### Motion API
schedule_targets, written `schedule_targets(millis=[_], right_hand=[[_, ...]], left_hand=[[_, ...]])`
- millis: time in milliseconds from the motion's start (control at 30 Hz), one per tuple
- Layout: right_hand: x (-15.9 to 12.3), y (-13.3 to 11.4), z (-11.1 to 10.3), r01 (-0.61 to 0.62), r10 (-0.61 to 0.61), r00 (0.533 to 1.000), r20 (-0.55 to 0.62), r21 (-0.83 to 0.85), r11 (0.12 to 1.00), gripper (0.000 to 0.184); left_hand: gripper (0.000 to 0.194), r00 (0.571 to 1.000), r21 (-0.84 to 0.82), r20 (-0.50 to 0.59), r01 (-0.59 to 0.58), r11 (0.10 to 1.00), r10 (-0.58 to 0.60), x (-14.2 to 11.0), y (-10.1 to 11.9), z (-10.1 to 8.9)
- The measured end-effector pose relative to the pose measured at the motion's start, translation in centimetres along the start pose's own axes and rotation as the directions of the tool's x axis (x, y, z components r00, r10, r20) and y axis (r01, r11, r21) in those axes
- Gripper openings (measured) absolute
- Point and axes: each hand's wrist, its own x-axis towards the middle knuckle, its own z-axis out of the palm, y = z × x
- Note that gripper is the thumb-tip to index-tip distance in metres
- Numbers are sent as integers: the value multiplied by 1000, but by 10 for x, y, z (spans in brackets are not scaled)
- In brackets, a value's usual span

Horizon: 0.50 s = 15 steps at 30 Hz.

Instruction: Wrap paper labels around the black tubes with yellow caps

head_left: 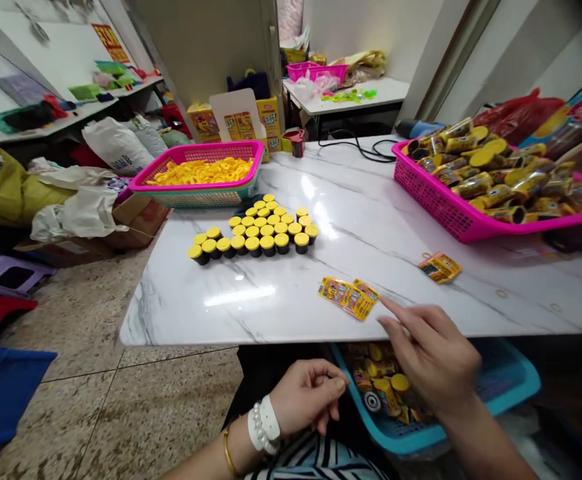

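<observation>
Near the table's front edge, my right hand (433, 350) reaches over with index finger and thumb apart and the other fingers curled. Its index fingertip is beside a few overlapping yellow printed labels (351, 298); whether it touches them I cannot tell. My left hand (311, 397) is held low in front of the table, fingers curled and thumb pressed to them. Anything inside that grip is hidden. Beneath the right hand, a blue basket (513, 393) contains yellow-labelled canisters (383, 390) with yellow caps. Several black pots with yellow lids (267, 230) stand grouped on the table.
A pink basket (453, 223) heaped with labelled tubes stands at the right. At the back left, another pink basket (143, 181) holds yellow plastic pieces (203, 171). A banded label stack (441, 268) lies on the marble-patterned table (281, 320). Stools and sacks crowd the left floor.
</observation>
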Motion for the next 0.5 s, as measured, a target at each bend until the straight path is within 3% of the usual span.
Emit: schedule_targets(millis=[100,200,367,500], right_hand=[[33,-12,38,76,-66,988,139,-73,994,22],[44,-19,59,161,-138,963,232,-81,984,14],[40,-49,58,276,-264,958,112,-108,955,8],[38,-105,62,314,-314,948,46,0,949,29]], left_hand=[[60,996,-5,-37,-85,996,85,-18,11,-6],[54,980,-57,-101,-180,982,173,-39,23,-20],[49,915,-105,-274,-335,936,297,-66,39,-47],[52,827,-97,-409,-460,883,386,-71,54,-66]])
